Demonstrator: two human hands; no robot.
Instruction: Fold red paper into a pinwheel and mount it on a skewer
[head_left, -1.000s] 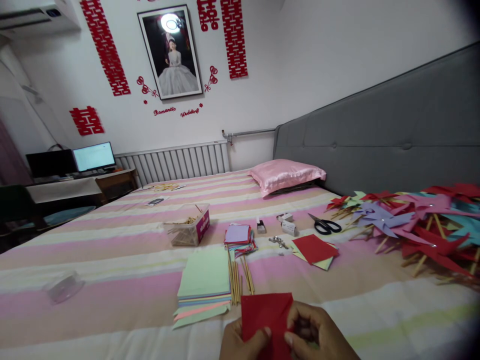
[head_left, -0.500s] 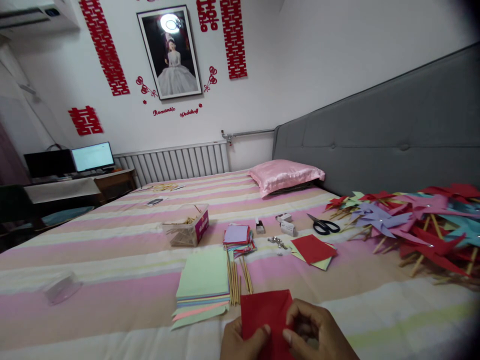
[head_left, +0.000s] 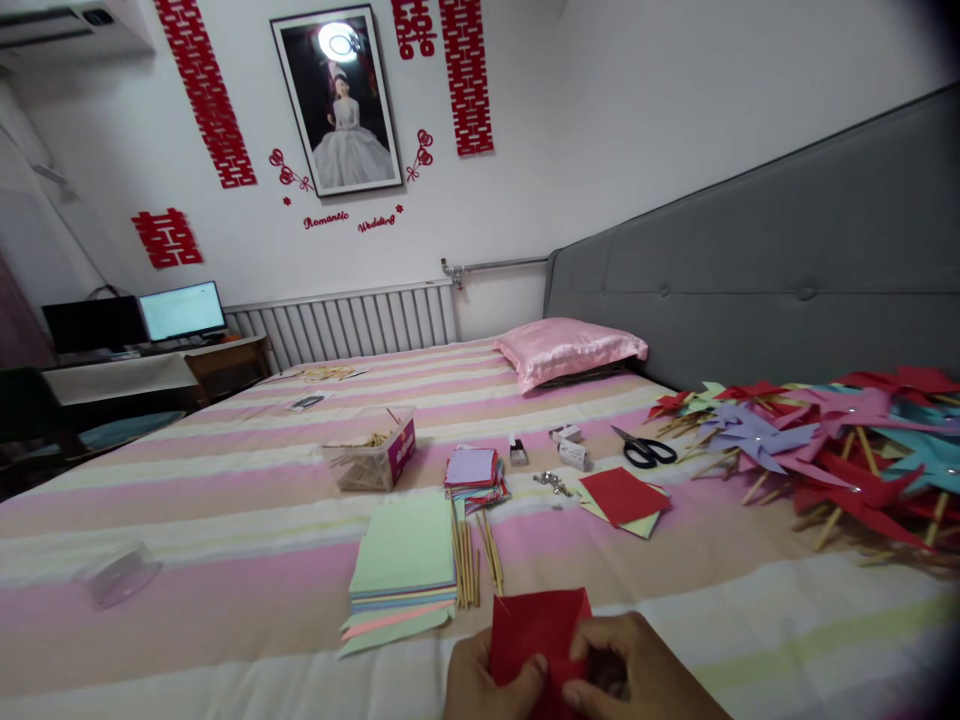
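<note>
A square sheet of red paper [head_left: 534,630] is held up between both hands at the bottom of the view. My left hand [head_left: 491,682] grips its left side, thumb lying across the front. On the right side, my right hand [head_left: 626,665] pinches the sheet with thumb and curled fingers. The paper's lower part runs out of view. Just beyond it lie thin wooden sticks [head_left: 466,565] and a stack of coloured paper [head_left: 405,550], light green on top.
Behind are a plastic box of sticks [head_left: 367,465], small paper squares [head_left: 471,467], metal fasteners [head_left: 553,484], red and green sheets [head_left: 622,497] and black-handled scissors [head_left: 649,453]. Finished pinwheels [head_left: 855,450] pile up at the right. A clear lid [head_left: 120,577] lies left, a pink pillow [head_left: 570,350] farther back.
The red sheet has shifted slightly right and down, and its upper edge now looks bent. Both hands moved a little with it, keeping their grip.
</note>
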